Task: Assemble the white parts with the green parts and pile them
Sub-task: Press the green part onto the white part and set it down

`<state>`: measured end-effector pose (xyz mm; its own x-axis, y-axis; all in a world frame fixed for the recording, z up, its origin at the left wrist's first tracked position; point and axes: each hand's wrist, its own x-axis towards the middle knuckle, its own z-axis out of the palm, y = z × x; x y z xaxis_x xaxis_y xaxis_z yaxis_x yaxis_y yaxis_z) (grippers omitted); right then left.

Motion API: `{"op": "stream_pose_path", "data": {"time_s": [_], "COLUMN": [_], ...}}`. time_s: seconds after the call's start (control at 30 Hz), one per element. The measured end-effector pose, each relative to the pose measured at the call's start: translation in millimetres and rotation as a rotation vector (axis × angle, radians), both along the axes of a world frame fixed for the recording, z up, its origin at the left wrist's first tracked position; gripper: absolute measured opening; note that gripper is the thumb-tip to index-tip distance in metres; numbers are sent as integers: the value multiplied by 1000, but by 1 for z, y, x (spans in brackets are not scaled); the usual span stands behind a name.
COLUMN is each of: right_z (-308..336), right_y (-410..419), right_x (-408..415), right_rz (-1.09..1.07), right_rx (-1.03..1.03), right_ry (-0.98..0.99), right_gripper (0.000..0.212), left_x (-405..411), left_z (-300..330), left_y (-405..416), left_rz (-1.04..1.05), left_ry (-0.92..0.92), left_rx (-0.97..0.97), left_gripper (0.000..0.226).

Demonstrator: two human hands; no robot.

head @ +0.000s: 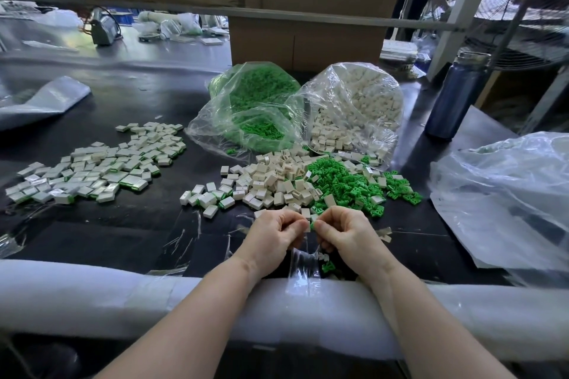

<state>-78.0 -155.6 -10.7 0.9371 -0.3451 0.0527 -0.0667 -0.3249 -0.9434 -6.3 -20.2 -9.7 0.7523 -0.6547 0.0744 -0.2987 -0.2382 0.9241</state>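
My left hand (277, 232) pinches a small white part (307, 226) just above the near table edge. Facing it, my right hand (341, 232) pinches a green part (312, 225) that touches the white one. Beyond my hands lies a heap of loose white parts (271, 178), with a heap of loose green parts (345, 183) to its right. A spread pile of assembled white-and-green pieces (95, 163) covers the table at the left. A few more assembled pieces (209, 200) lie at the white heap's left end.
Two open clear bags stand behind the heaps, one of green parts (252, 104), one of white parts (360, 104). A blue bottle (455, 95) stands at the right, above crumpled plastic sheeting (505, 194). White foam padding (92, 295) lines the near edge. A cardboard box (308, 40) stands at the back.
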Motion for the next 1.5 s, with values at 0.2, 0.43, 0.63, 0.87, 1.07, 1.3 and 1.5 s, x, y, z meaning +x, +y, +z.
{"op": "stream_pose_path", "data": {"time_s": [0.2,0.43,0.63,0.87,1.07,1.3,1.5], "right_z": [-2,-3,-2,-2,-1,-1,-3], "right_y": [1,-1,0,2,1,0,2], "right_x": [2,2,1,3,2,1,3], "right_rz": [-95,-97,-79,-50,-36,-30,-68], "right_rx": [48,225,214,138,129,160,148], "right_ry": [-117,-118,-81,-13,13,20,-29], "right_gripper": [15,11,9,14,13,12,13], "left_x": [-2,0,2,2,1,0,1], "left_z": [0,-8,-5,-5,-4,-4,-6], "left_y": [-4,-5,-4,-3,-2,-2,-4], "left_rz": [36,94,31,23,24,23,23], "left_ry": [54,-117,-24,-43,-103,-118,-110], "left_rx": [-101,-45,-71,17,78,67,37], "left_gripper": [11,8,16,13,14,14,13]}}
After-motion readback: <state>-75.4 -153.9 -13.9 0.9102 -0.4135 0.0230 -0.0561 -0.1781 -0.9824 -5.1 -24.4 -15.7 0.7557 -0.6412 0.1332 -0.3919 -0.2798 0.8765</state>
